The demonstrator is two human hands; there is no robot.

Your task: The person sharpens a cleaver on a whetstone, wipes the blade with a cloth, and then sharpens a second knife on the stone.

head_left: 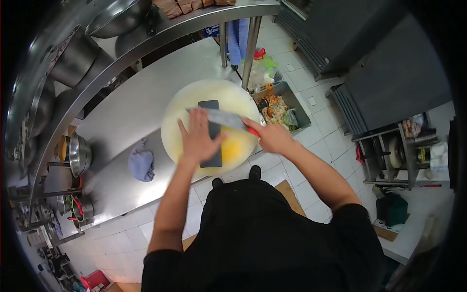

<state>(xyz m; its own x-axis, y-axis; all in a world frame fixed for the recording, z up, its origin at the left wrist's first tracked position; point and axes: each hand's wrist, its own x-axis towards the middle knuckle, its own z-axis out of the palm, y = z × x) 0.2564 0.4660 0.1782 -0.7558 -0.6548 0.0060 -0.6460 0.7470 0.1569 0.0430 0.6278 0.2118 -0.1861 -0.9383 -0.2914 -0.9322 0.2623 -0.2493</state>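
A dark rectangular sharpening stone (213, 156) lies on a round, pale yellow cutting board (181, 104) on the counter. Across the stone rests the broad blade of a kitchen knife (224, 118), set crosswise to it. My right hand (275, 137) is closed around the knife's red handle at the board's right side. On the blade's far end lie the fingertips of my left hand (197, 138), its fingers stretched out and thumb apart over the stone. A yellow patch (234, 148) shows on the board, right of the stone.
A crumpled blue cloth (141, 163) lies on the steel counter (114, 121) left of the board. Close by on the right is a grey bin (302, 117) of food scraps. A steel shelf (194, 27) with pots runs above the counter, its post (251, 51) behind the board.
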